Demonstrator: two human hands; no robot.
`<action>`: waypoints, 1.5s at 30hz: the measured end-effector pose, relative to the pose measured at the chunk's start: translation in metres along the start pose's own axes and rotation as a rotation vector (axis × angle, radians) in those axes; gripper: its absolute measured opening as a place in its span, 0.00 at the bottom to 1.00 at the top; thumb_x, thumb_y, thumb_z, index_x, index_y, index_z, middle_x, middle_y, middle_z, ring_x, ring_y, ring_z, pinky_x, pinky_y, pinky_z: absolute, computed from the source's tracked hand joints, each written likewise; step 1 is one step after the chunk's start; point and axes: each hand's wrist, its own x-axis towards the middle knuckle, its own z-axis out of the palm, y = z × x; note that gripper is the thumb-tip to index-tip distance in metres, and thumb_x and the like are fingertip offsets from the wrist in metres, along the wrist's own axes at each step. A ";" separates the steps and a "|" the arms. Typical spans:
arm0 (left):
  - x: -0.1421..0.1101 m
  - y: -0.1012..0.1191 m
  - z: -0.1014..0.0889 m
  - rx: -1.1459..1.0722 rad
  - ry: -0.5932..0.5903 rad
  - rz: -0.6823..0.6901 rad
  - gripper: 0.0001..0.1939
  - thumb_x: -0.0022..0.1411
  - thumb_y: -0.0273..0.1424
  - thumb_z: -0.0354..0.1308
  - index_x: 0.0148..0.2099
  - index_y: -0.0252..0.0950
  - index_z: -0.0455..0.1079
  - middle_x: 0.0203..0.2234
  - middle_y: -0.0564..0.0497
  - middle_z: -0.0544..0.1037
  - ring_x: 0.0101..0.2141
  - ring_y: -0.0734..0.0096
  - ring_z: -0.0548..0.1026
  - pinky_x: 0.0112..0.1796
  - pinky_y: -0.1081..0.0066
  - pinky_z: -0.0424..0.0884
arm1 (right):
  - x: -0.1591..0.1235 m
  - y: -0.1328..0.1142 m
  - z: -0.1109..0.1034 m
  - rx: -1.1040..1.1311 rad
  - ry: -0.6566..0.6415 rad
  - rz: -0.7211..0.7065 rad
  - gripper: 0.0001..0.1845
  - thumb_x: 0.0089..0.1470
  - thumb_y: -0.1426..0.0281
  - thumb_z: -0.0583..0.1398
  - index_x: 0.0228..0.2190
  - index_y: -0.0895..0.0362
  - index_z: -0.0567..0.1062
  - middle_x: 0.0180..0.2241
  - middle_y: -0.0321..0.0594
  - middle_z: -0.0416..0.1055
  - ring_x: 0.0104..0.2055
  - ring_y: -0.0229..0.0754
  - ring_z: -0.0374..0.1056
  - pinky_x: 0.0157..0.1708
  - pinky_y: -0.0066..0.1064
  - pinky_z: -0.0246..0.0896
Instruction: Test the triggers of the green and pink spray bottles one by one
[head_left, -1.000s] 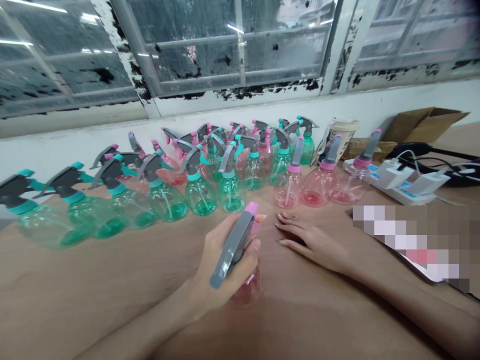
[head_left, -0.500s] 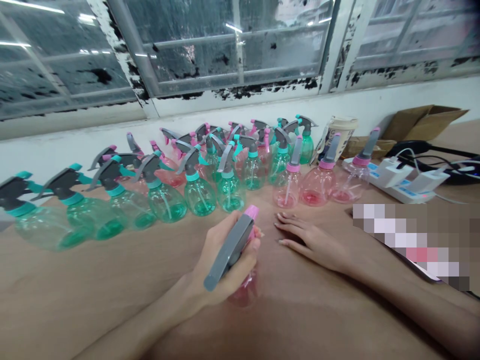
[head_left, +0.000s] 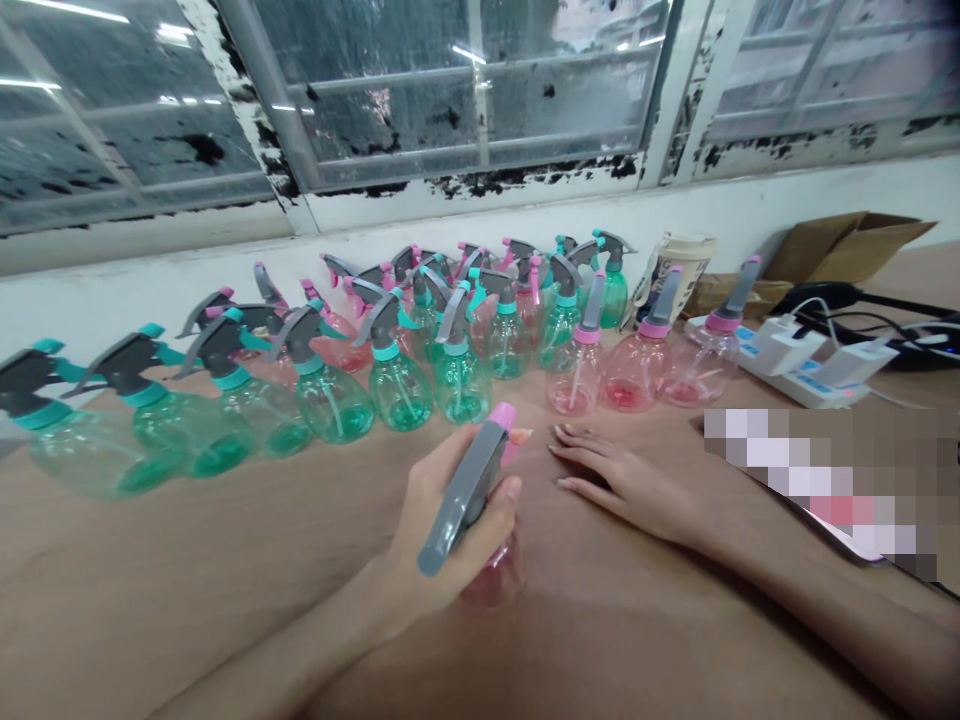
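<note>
My left hand (head_left: 442,510) is wrapped round the neck of a pink spray bottle (head_left: 495,580) with a grey head and pink nozzle. The nozzle points away from me, and the hand hides much of the bottle. My right hand (head_left: 619,475) lies flat on the wooden table (head_left: 600,640), fingers stretched toward the left, holding nothing. Beyond it stand three pink spray bottles (head_left: 636,370) with their heads turned away. A front row of green spray bottles (head_left: 401,390) with turquoise collars runs off to the left.
More pink and green spray bottles (head_left: 506,335) crowd behind the front row, by the wall. At the right are a paper cup (head_left: 682,265), a cardboard box (head_left: 847,245) and a power strip (head_left: 817,380) with chargers and cables. A blurred-out flat device (head_left: 832,500) lies near my right forearm.
The bottle in my left hand has shifted slightly right, and one finger near the nozzle has stretched further out. My right hand has stayed put.
</note>
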 end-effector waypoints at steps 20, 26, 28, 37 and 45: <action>0.000 0.001 0.002 -0.041 0.019 0.020 0.15 0.59 0.33 0.51 0.49 0.41 0.68 0.27 0.53 0.74 0.22 0.73 0.69 0.25 0.72 0.70 | 0.000 0.000 0.000 -0.005 -0.002 0.003 0.27 0.61 0.55 0.51 0.58 0.51 0.65 0.62 0.42 0.59 0.64 0.50 0.53 0.62 0.50 0.50; 0.002 -0.001 0.000 -0.021 -0.008 0.010 0.12 0.59 0.34 0.51 0.45 0.41 0.67 0.21 0.56 0.68 0.21 0.71 0.67 0.26 0.70 0.70 | 0.000 -0.002 -0.001 -0.024 -0.014 0.009 0.27 0.62 0.55 0.51 0.57 0.54 0.66 0.62 0.44 0.59 0.64 0.49 0.52 0.62 0.49 0.49; 0.003 -0.001 -0.001 -0.040 -0.030 0.034 0.10 0.59 0.34 0.51 0.44 0.40 0.66 0.22 0.55 0.69 0.21 0.71 0.68 0.27 0.70 0.70 | 0.000 -0.002 -0.001 -0.023 -0.011 0.012 0.27 0.61 0.55 0.51 0.57 0.53 0.66 0.62 0.44 0.59 0.64 0.50 0.53 0.62 0.49 0.50; 0.006 0.000 -0.002 -0.029 -0.053 0.063 0.05 0.61 0.32 0.52 0.34 0.38 0.65 0.20 0.57 0.65 0.20 0.76 0.65 0.23 0.74 0.65 | 0.000 -0.001 -0.001 -0.035 -0.022 0.004 0.27 0.62 0.56 0.51 0.57 0.55 0.66 0.62 0.45 0.59 0.65 0.49 0.52 0.62 0.48 0.49; 0.003 0.000 0.001 -0.041 0.000 -0.024 0.16 0.58 0.36 0.55 0.48 0.38 0.68 0.26 0.55 0.69 0.21 0.76 0.63 0.27 0.71 0.66 | -0.002 -0.010 -0.004 0.062 0.028 0.060 0.26 0.60 0.55 0.53 0.55 0.55 0.68 0.60 0.47 0.63 0.62 0.51 0.57 0.60 0.49 0.53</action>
